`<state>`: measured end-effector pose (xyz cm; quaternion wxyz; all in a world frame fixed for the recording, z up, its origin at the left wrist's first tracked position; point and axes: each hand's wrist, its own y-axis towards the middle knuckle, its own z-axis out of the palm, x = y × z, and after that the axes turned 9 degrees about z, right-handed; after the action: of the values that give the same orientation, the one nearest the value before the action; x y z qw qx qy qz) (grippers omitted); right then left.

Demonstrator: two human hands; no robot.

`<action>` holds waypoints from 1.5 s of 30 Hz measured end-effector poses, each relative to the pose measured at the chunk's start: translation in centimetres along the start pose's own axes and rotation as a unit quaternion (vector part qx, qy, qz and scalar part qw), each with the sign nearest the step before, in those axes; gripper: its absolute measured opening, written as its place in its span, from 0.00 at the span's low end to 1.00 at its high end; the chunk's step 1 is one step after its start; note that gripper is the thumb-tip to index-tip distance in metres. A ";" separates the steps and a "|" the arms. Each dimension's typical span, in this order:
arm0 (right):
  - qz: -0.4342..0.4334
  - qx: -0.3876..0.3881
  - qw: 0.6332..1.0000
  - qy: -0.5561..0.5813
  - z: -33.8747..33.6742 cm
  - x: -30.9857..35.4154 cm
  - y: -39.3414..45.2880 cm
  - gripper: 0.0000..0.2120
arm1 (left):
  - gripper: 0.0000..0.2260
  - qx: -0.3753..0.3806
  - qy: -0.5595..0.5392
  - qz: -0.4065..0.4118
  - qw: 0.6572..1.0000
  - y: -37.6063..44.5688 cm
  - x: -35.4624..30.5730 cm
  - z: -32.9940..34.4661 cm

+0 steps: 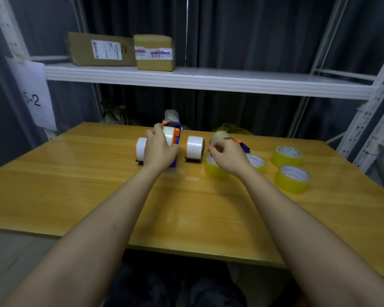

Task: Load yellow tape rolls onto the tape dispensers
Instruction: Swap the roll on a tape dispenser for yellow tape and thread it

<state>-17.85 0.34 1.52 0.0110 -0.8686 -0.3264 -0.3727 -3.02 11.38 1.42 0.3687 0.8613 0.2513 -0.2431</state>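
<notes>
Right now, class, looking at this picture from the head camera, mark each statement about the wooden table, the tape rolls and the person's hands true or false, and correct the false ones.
1. Two brown cardboard boxes sit on the white metal shelf. True.
2. The left hand rests on a yellow tape roll. False: its grip is on a blue and orange tape dispenser carrying white tape.
3. Yellow tape rolls lie flat on the right part of the orange-brown wooden table. True.
4. The right hand lies flat and open on the table. False: its fingers are curled, raised above a yellow roll.
5. Both forearms wear long sleeves. False: they are bare.
</notes>
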 end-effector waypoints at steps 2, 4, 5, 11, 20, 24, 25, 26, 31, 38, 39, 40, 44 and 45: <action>-0.022 -0.019 0.999 0.029 -0.1 1.2 -0.9 0.09 | 0.26 -0.025 -0.028 0.036 0.999 -0.6 -1.0 -1.6; -0.058 -0.056 0.995 0.054 -0.4 2.6 -1.4 0.09 | 0.26 -0.034 -0.052 0.068 0.996 -0.9 -2.1 -2.8; -0.078 -0.078 0.992 0.061 -0.6 3.2 -1.6 0.10 | 0.27 -0.033 -0.064 0.081 0.994 -1.0 -2.6 -3.3; -0.164 -0.147 0.975 -0.013 -2.1 5.4 -2.1 0.21 | 0.27 0.017 -0.150 0.101 0.983 -1.3 -4.3 -4.4; -0.151 -0.064 0.974 -0.158 -4.0 3.4 -0.3 0.26 | 0.22 0.127 -0.199 0.182 0.954 0.7 -5.2 -1.9; -0.120 -0.032 0.984 -0.128 -3.5 1.1 0.8 0.25 | 0.19 0.162 -0.216 0.186 0.945 1.3 -4.3 0.6; -0.111 -0.028 0.986 -0.118 -3.3 0.5 1.2 0.25 | 0.18 0.168 -0.221 0.182 0.943 1.4 -3.9 1.2; -0.097 -0.024 0.990 -0.103 -3.0 -0.1 1.7 0.24 | 0.18 0.167 -0.227 0.178 0.943 1.6 -3.6 2.0; -0.025 -0.003 0.997 0.075 -1.8 -1.5 3.8 0.15 | 0.15 0.129 -0.243 0.127 0.953 3.2 -2.0 4.5; -0.033 -0.005 0.996 0.087 -1.2 -1.8 5.9 0.18 | 0.21 0.179 -0.260 0.066 0.946 5.0 -0.4 5.7; -0.036 -0.009 0.995 0.094 -1.1 -1.8 6.0 0.18 | 0.22 0.177 -0.263 0.062 0.946 5.0 -0.3 5.8; -0.042 -0.009 0.994 0.102 -1.0 -1.7 5.9 0.17 | 0.21 0.170 -0.259 0.062 0.949 4.9 -0.2 5.9; -0.048 0.052 0.993 0.099 -0.5 -2.4 5.3 0.26 | 0.18 0.105 -0.252 0.052 0.960 3.9 -0.4 6.7; -0.044 0.070 0.992 0.092 -0.6 -2.7 5.1 0.30 | 0.17 0.089 -0.247 0.048 0.964 3.7 -0.4 6.9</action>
<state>-16.62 -5.31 1.33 0.0857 -0.8123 -0.3872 -0.4276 -2.67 3.86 -0.68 0.3528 0.8149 0.0885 -0.4512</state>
